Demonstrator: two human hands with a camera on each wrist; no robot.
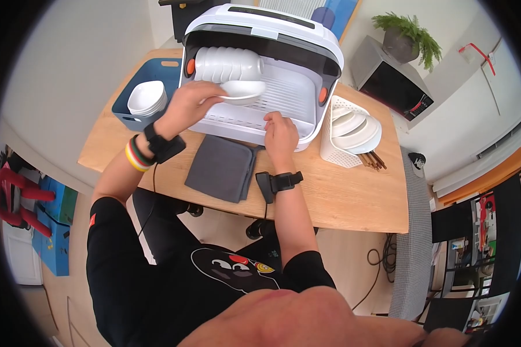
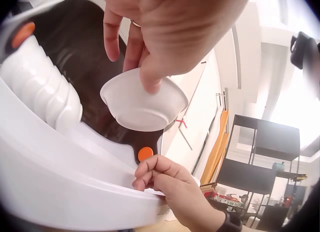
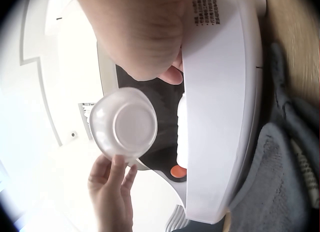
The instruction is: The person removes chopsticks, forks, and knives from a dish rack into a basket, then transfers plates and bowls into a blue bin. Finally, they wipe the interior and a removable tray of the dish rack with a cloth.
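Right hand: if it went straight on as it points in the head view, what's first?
Likely the ribbed rack ahead of the right hand. The held bowl sits just left of that line. Depth is unclear, so the hand could catch the front rim first.

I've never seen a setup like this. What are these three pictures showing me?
There's no robot: a person works bare-handed. The wide picture comes from a head camera looking down; the second and third come from wrist cameras, left and right respectively. On the wooden table are an open white cabinet, a blue basket of stacked bowls, a perforated white basket holding plates, and a folded gray cloth. The left hand holds a white bowl by its rim, near a row of white dishes inside the cabinet. The right hand is at the cabinet's front edge.
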